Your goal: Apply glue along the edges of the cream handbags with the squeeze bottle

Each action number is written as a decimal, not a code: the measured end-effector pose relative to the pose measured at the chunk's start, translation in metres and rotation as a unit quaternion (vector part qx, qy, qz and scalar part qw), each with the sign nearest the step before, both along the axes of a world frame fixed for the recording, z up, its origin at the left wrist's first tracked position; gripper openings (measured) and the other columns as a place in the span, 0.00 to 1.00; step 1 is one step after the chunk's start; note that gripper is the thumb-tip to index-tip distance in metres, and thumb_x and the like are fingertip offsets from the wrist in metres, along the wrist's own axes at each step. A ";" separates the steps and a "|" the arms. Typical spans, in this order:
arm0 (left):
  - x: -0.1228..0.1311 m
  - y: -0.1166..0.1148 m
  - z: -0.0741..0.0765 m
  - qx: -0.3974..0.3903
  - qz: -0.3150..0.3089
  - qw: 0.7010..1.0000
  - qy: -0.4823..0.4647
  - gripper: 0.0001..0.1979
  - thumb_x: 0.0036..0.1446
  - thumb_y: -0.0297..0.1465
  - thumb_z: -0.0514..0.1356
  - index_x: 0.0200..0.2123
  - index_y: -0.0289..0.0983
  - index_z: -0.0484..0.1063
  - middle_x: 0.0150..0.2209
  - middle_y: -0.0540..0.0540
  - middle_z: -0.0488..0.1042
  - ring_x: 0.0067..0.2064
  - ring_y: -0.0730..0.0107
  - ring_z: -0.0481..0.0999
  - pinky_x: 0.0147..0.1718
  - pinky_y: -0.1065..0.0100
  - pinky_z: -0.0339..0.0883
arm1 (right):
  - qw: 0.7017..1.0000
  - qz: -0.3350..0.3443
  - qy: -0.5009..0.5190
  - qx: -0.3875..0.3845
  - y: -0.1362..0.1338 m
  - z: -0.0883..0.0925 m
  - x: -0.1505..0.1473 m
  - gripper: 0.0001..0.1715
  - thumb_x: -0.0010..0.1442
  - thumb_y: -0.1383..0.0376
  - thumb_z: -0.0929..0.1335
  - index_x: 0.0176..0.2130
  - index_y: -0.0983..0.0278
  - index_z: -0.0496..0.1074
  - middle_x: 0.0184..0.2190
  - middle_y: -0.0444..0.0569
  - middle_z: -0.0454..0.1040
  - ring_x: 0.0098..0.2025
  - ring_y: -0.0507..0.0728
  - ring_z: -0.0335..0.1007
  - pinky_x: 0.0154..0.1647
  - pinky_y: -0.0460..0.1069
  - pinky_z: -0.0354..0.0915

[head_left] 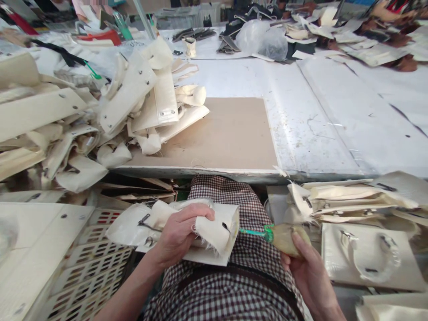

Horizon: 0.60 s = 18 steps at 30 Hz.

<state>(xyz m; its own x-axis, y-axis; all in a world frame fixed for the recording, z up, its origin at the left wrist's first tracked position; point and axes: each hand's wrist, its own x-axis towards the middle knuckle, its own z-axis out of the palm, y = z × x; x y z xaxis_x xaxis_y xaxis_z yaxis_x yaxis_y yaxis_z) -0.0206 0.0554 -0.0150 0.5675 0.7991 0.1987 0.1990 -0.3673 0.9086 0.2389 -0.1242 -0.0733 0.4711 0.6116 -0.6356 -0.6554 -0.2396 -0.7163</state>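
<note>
My left hand is closed on a cream fabric bag piece above my lap. The piece has frayed edges, a dark metal slot near its right end and a folded strap part at its left. My right hand is wrapped round a yellowish squeeze bottle, lying nearly level. Its thin green nozzle points left, with the tip close to the piece's right edge; whether they touch I cannot tell. A checked apron covers my lap beneath both hands.
Cream bag pieces are heaped at the table's left, beside a brown board. A plastic crate stands at my left. More cream bags lie at my right. A clear plastic bag and dark pieces lie at the back.
</note>
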 end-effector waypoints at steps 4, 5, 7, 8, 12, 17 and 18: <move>-0.001 0.000 -0.003 0.011 0.002 1.000 -0.002 0.11 0.69 0.36 0.63 0.38 0.37 0.82 0.38 0.40 0.83 0.42 0.62 0.83 0.45 0.69 0.77 | 0.997 0.010 -0.074 -0.025 0.007 -0.001 0.004 0.19 0.55 0.51 0.80 0.38 0.63 0.82 0.33 0.46 0.75 0.27 0.54 0.64 0.20 0.47 0.65; -0.001 0.000 -0.004 0.019 0.002 1.000 0.001 0.11 0.70 0.36 0.62 0.38 0.37 0.82 0.38 0.40 0.83 0.42 0.61 0.83 0.45 0.68 0.77 | 0.996 0.019 -0.086 -0.029 0.008 -0.003 0.006 0.20 0.54 0.51 0.81 0.38 0.63 0.82 0.34 0.46 0.76 0.27 0.54 0.65 0.20 0.47 0.65; -0.002 0.000 -0.006 0.039 0.002 0.999 0.003 0.11 0.70 0.35 0.62 0.38 0.36 0.81 0.38 0.39 0.83 0.42 0.61 0.83 0.45 0.67 0.77 | 0.993 0.041 -0.105 -0.037 0.009 -0.006 0.009 0.22 0.53 0.51 0.81 0.41 0.63 0.82 0.35 0.46 0.76 0.26 0.54 0.65 0.21 0.49 0.66; -0.003 0.000 -0.007 0.046 0.000 0.999 0.003 0.10 0.70 0.34 0.62 0.39 0.36 0.81 0.39 0.39 0.83 0.42 0.60 0.83 0.45 0.66 0.77 | 0.991 0.051 -0.114 -0.038 0.010 -0.007 0.011 0.23 0.53 0.50 0.81 0.41 0.64 0.81 0.34 0.47 0.76 0.26 0.54 0.65 0.22 0.49 0.67; -0.005 -0.001 -0.010 0.038 -0.016 0.999 -0.003 0.09 0.70 0.33 0.62 0.40 0.37 0.82 0.39 0.40 0.83 0.42 0.61 0.83 0.46 0.67 0.76 | 0.986 0.075 -0.141 -0.042 0.014 -0.001 0.013 0.25 0.54 0.49 0.80 0.43 0.64 0.81 0.33 0.47 0.76 0.25 0.54 0.64 0.22 0.49 0.66; -0.007 -0.003 -0.014 -0.015 -0.015 1.000 -0.013 0.12 0.70 0.37 0.61 0.39 0.38 0.82 0.40 0.39 0.83 0.43 0.60 0.82 0.47 0.66 0.76 | 0.987 0.084 -0.130 -0.042 0.019 0.013 0.008 0.25 0.54 0.50 0.80 0.43 0.65 0.82 0.32 0.48 0.76 0.25 0.53 0.62 0.20 0.47 0.64; -0.006 -0.003 -0.014 -0.020 -0.018 1.000 -0.015 0.12 0.70 0.37 0.61 0.40 0.38 0.82 0.40 0.40 0.84 0.43 0.60 0.82 0.48 0.66 0.76 | 0.989 0.082 -0.119 -0.035 0.019 0.015 0.006 0.25 0.54 0.50 0.80 0.42 0.66 0.82 0.32 0.48 0.76 0.25 0.53 0.62 0.19 0.47 0.63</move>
<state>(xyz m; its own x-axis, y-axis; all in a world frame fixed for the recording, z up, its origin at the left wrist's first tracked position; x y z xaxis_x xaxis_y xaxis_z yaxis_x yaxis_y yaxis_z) -0.0267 0.0525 -0.0292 0.5894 0.7865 0.1844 0.1585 -0.3364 0.9283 0.2450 -0.1050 -0.0585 0.5111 0.6504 -0.5619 -0.4189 -0.3824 -0.8236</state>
